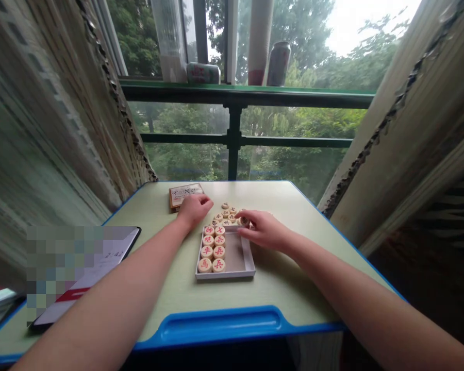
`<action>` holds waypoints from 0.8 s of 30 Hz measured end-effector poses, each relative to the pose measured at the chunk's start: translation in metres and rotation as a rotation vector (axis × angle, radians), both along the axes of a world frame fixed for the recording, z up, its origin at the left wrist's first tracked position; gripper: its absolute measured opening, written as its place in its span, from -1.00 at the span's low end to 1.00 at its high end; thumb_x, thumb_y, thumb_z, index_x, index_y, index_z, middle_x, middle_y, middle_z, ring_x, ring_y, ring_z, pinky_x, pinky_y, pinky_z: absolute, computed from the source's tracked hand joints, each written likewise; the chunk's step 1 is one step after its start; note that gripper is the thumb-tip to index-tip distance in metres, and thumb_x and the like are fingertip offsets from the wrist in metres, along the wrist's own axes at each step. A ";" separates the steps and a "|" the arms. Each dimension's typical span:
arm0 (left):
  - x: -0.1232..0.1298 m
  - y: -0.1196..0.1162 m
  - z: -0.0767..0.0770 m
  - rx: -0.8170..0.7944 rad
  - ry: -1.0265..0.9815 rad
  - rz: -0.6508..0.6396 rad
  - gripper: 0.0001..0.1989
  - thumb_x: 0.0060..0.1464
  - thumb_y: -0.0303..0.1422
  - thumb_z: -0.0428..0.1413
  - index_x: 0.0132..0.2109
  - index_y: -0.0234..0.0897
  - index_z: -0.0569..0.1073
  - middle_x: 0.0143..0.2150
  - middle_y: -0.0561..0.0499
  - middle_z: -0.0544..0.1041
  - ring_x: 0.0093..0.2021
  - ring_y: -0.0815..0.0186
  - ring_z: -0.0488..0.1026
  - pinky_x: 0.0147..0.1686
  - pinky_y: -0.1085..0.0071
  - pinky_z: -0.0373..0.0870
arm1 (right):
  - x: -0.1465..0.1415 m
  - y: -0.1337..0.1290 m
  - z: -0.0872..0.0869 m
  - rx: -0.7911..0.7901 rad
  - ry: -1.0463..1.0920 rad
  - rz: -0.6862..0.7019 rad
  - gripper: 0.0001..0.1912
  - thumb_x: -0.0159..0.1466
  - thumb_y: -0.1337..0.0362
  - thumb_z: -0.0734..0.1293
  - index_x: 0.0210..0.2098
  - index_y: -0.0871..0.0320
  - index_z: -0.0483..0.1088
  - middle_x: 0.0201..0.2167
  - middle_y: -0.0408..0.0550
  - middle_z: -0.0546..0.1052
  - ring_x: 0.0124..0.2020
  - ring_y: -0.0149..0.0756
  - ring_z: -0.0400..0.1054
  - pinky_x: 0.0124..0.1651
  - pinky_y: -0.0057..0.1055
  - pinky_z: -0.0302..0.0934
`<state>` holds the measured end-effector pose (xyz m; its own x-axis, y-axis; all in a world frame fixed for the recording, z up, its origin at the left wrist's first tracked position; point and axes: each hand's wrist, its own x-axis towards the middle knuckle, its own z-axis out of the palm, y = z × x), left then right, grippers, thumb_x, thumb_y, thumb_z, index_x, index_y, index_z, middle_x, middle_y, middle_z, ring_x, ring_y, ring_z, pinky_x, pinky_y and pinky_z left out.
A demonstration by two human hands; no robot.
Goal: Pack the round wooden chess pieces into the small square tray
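My left hand (pixel 195 208) rests with its fingers curled by the far left corner of an open white box tray (pixel 251 264), and I see nothing in it. Two columns of round Chinese chess pieces (pixel 218 252) with red characters fill the tray's left side; bare bottom shows on the right. Over the tray's far right corner, my right hand (pixel 265 228) has thumb and fingers around a Chinese chess piece (pixel 245 221) tilted on edge. Just beyond the tray lie several loose pieces (pixel 226 213), partly hidden by that hand.
The box lid (pixel 183 193) lies behind my left hand. A tablet-like device (pixel 112 257), partly blurred out, is at the table's left. The table (pixel 294 288) has a blue edge with a blue groove (pixel 222 325) in front. Cans (pixel 279 64) stand on the window ledge; curtains hang both sides.
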<state>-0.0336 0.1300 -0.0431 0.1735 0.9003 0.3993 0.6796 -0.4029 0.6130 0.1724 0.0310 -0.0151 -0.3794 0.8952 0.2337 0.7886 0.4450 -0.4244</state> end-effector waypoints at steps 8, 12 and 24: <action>0.013 -0.003 0.002 -0.037 -0.223 0.000 -0.79 -0.14 -0.30 0.02 -0.53 -0.32 0.47 -0.63 0.08 0.40 -0.53 0.36 0.31 -0.49 0.44 0.16 | 0.001 0.000 0.001 0.078 0.012 0.065 -0.65 0.15 0.39 0.25 -0.05 0.20 0.36 -0.31 -0.02 0.50 -0.39 -0.38 0.29 -0.28 -0.43 0.16; 0.010 -0.001 0.001 -0.037 -0.228 0.016 -0.80 -0.16 -0.30 0.02 -0.54 -0.32 0.46 -0.63 0.08 0.39 -0.53 0.37 0.30 -0.47 0.44 0.16 | 0.001 0.001 0.001 0.086 0.034 0.054 -0.72 0.13 0.36 0.30 -0.14 0.18 0.39 -0.32 -0.05 0.50 -0.39 -0.39 0.29 -0.30 -0.44 0.17; 0.015 -0.005 0.000 -0.270 -0.450 -0.133 -0.78 -0.24 -0.27 0.08 -0.51 -0.37 0.51 -0.66 0.04 0.41 -0.63 0.46 0.17 -0.59 0.48 0.09 | 0.033 0.027 -0.003 0.244 0.110 -0.300 -0.68 0.13 0.32 0.29 -0.12 0.18 0.47 -0.34 -0.04 0.54 -0.35 -0.31 0.33 -0.22 -0.37 0.20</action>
<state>-0.0184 0.1245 -0.0428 0.1583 0.9629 0.2184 0.2798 -0.2558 0.9253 0.2053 0.0585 -0.0182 -0.0704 0.8758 0.4775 0.8547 0.2998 -0.4238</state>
